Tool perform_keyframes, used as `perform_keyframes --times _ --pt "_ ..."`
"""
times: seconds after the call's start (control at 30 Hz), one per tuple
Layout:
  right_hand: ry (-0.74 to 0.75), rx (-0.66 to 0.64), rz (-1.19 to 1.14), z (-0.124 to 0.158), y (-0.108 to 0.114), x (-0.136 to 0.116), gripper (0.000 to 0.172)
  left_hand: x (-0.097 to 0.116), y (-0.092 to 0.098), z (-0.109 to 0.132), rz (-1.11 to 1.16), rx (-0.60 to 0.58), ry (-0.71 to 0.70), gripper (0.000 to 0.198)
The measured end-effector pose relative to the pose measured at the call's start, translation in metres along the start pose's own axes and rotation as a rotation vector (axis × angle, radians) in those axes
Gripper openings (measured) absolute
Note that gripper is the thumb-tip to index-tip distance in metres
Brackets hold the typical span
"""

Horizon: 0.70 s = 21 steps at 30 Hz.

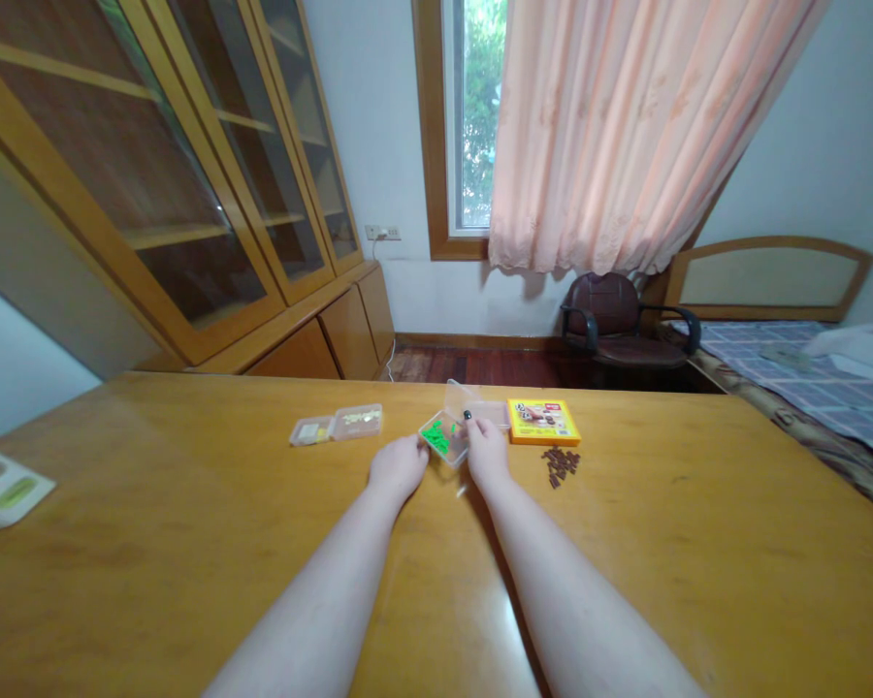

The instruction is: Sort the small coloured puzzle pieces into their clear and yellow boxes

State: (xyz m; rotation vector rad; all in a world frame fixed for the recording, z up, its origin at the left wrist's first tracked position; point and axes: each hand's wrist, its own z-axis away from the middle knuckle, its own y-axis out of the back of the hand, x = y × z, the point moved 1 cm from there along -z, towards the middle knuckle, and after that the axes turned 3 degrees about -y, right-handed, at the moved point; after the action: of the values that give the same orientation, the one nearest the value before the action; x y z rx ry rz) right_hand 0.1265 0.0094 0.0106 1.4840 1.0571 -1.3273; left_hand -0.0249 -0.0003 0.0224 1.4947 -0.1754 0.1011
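My left hand [399, 465] is closed, its fingertips gripping the left edge of a small clear plastic box [454, 460]. Bright green pieces [435, 436] lie loose inside, mostly toward the left. At the box's right side, my right hand [489, 454] is closed with its fingers pinched on the rim; a small dark spot shows by the fingertips. The box is tilted, and its clear lid [463, 393] stands open behind it. Below the box, a small white piece [461, 491] rests on the table.
An open clear case [335, 432] with pale pieces lies left. A yellow box [543, 423] sits right, with a pile of brown pieces [560, 464] before it. White packaging [7, 490] is at the wooden table's [189, 543] left edge. Beyond stand a chair [611, 320] and a bed [763, 359].
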Motion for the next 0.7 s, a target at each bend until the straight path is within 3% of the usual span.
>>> perform_keyframes --times 0.7 --pt "-0.002 0.008 -0.001 0.0014 0.0007 -0.0017 0.028 -0.0021 -0.0008 -0.0015 0.029 0.02 0.014 0.034"
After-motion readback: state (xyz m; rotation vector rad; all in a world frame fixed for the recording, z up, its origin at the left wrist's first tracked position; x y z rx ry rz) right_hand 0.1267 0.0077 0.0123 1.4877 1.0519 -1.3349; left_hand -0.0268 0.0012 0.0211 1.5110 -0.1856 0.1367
